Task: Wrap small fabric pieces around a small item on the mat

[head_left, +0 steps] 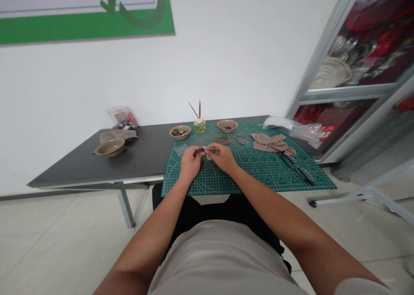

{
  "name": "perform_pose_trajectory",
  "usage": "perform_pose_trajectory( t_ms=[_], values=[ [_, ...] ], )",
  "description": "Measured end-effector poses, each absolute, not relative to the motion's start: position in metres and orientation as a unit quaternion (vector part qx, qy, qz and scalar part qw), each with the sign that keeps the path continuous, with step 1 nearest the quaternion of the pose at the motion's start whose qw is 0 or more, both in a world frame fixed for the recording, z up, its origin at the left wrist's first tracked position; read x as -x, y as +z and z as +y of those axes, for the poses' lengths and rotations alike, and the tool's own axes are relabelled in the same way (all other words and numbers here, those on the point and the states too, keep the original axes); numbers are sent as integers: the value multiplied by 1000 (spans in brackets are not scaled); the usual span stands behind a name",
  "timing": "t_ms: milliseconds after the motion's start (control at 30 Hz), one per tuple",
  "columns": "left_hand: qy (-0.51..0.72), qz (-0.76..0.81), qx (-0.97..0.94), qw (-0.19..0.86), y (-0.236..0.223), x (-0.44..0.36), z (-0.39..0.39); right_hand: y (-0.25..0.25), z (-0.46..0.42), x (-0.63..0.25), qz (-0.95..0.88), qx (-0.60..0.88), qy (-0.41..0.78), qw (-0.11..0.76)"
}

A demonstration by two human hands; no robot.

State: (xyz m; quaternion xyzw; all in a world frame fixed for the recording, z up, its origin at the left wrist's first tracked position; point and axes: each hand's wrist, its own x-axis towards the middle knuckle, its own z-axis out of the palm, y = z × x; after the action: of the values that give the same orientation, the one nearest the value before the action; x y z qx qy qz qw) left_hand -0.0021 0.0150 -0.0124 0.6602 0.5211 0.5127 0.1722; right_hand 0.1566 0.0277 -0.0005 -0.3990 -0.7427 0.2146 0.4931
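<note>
My left hand (pixel 191 162) and my right hand (pixel 224 158) meet over a green cutting mat (pixel 200 180). Their fingers pinch a small greyish piece of thin, sheer material (pixel 212 150) between them; whether it is a pouch or a flat scrap, I cannot tell. Just beyond the hands lie a brown sheer piece (pixel 221 140) and a grey sheer piece (pixel 241 139). Beside my left hand rests a pale translucent piece (pixel 181 149). Two tan bowls stand behind: the left bowl (pixel 174 137) holds several dark brown lumps, the right bowl (pixel 227 130) a few.
A reed diffuser (pixel 200 126) stands between those bowls. Rightward are a crumpled brown cloth (pixel 270 142), eyeglasses (pixel 297 170) and clear plastic packaging (pixel 300 130). On the dark table (pixel 145 157) at left sit another bowl (pixel 110 148) and a plastic bag (pixel 121 116). A wall closes the back.
</note>
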Motion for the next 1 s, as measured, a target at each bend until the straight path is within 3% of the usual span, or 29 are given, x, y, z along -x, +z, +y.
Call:
perform_pose_trajectory(
  t_ms=[1000],
  values=[
    [531,511,-648,190,-12,1,14,-2,29,-156,-739,393,212,505]
  ],
)
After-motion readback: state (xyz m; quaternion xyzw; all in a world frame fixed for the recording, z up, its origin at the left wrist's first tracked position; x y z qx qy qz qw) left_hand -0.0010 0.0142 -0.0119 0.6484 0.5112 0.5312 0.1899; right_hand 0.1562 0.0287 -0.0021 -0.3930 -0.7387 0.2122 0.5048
